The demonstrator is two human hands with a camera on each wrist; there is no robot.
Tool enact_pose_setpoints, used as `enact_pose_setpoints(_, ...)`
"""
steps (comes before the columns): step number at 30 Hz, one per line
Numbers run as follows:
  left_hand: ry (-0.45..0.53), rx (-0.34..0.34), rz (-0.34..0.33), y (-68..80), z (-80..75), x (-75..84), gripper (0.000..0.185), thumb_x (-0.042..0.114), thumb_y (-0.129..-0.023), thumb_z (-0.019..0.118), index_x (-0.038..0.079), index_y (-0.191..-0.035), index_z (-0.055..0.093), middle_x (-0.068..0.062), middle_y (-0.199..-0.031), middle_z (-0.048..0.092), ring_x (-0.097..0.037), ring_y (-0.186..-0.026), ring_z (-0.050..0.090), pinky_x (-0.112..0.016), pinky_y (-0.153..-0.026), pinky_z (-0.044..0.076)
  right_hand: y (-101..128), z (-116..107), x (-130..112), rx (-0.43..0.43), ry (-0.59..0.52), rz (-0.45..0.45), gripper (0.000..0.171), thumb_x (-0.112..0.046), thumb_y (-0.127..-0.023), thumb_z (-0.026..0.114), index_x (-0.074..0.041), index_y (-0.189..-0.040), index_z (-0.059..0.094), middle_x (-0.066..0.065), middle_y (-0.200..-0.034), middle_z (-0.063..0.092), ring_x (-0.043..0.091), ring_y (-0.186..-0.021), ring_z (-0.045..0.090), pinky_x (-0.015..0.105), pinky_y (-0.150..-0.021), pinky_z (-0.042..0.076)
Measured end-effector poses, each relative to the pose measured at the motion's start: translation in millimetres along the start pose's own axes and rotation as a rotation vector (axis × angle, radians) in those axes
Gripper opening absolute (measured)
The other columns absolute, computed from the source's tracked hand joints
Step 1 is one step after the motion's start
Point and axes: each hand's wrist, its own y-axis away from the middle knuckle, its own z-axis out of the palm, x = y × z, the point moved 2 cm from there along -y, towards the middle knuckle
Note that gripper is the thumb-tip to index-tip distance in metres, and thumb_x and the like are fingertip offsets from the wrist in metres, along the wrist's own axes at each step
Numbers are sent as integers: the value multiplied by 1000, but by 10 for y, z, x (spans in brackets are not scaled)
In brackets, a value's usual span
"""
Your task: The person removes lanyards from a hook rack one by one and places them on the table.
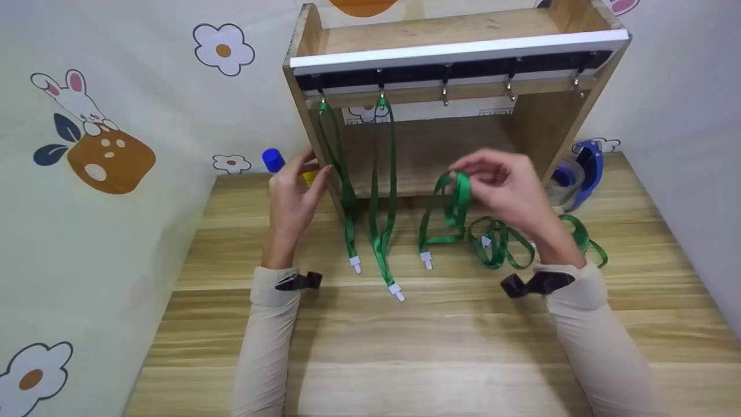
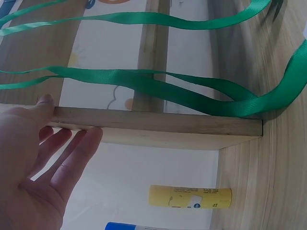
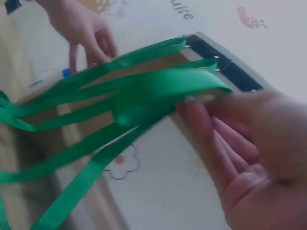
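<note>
My left hand (image 1: 289,188) grips the left side panel (image 2: 158,120) of a wooden rack (image 1: 544,127), thumb on its front edge and fingers along the outer face. My right hand (image 1: 512,185) pinches a looped green lanyard (image 1: 463,200) in front of the rack's right half; its white clip (image 1: 426,259) dangles low to the left. Two more green lanyards, one at the left end (image 1: 349,200) and one beside it (image 1: 392,197), hang from the rack's two leftmost hooks. On the table by my right wrist lie a coiled green lanyard (image 1: 492,260) and more green ribbon (image 1: 582,234).
Metal hooks (image 1: 445,92) line a black strip under the rack's white front rail (image 1: 451,47). Left of the rack stand a blue-capped tube (image 1: 273,160) and a yellow glue stick (image 2: 189,196). A blue tape dispenser (image 1: 591,174) stands at the right, close to the patterned wall covering.
</note>
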Motion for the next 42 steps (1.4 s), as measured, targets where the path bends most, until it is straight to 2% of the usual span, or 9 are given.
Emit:
enact_pose_setpoints(6, 6, -4, -6, 5, 9, -8, 42, 30, -103, 76, 10, -140, 71, -8, -135, 77, -21, -110, 80, -34, -91, 68, -95, -121, -263, 113, 4, -176, 16, 2, -98, 76, 2, -114, 79, 12, -106, 83, 19, -91, 82, 26, -83, 67)
enact_pose_setpoints(9, 9, -7, -6, -2, 8, -6, 42, 31, -103, 76, 11, -140, 71, -8, -135, 77, -21, -110, 80, -33, -92, 68, -56, -126, -301, 89, -10, -237, 15, 4, -99, 74, 4, -114, 78, 14, -108, 82, 21, -94, 82, 26, -86, 67)
enact_pose_setpoints(12, 7, -4, -9, -8, 2, -9, 41, 31, -103, 76, 11, -139, 72, -7, -135, 77, -21, -111, 80, -33, -92, 68, 19, -104, -282, -1, -17, -243, 17, 6, -99, 72, 5, -116, 76, 12, -111, 82, 20, -95, 81, 24, -87, 66)
enact_pose_setpoints(18, 11, -7, -22, -9, 23, -15, 41, 32, -103, 76, 13, -139, 72, -6, -135, 77, -21, -111, 80, -36, -96, 67, 163, -98, -108, -268, 15, -163, 21, 8, -98, 71, 0, -117, 77, 7, -109, 82, 17, -91, 80, 24, -79, 66)
enact_pose_setpoints(23, 5, -9, -19, -8, 30, -16, 40, 31, -103, 76, 12, -138, 72, -7, -134, 78, -21, -111, 80, -39, -98, 66, 186, -129, 131, -379, -11, -85, 19, 6, -99, 72, 2, -117, 76, 9, -103, 84, 17, -89, 81, 25, -77, 67)
enact_pose_setpoints(30, 4, -10, -47, 15, 10, -13, 40, 29, -103, 77, 10, -137, 72, -9, -133, 77, -22, -112, 80, -19, -77, 65, 146, -24, 481, -543, -54, 107, 18, 0, -102, 71, 0, -119, 75, 15, -110, 83, 24, -100, 82, 28, -85, 67)
enact_pose_setpoints(33, 7, -9, -54, 19, -3, -6, 40, 29, -103, 76, 10, -138, 71, -9, -134, 77, -22, -113, 80, -16, -78, 64, 123, 62, 591, -619, -49, 145, 18, 0, -102, 71, -1, -119, 75, 18, -111, 82, 28, -103, 82, 29, -89, 67)
enact_pose_setpoints(37, 9, -9, -52, 17, -1, -9, 39, 29, -103, 76, 10, -138, 72, -9, -134, 77, -21, -113, 79, -17, -79, 64, 104, 145, 754, -639, -15, 186, 19, 1, -100, 70, 1, -118, 76, 20, -110, 82, 22, -100, 82, 26, -90, 66)
enact_pose_setpoints(42, 23, -11, -56, 17, 6, -15, 39, 28, -104, 75, 12, -139, 71, -8, -134, 77, -21, -113, 79, -16, -79, 64, 99, 204, 937, -533, 101, 304, 19, 3, -97, 70, 2, -114, 78, 12, -97, 82, 9, -83, 76, 23, -76, 65)
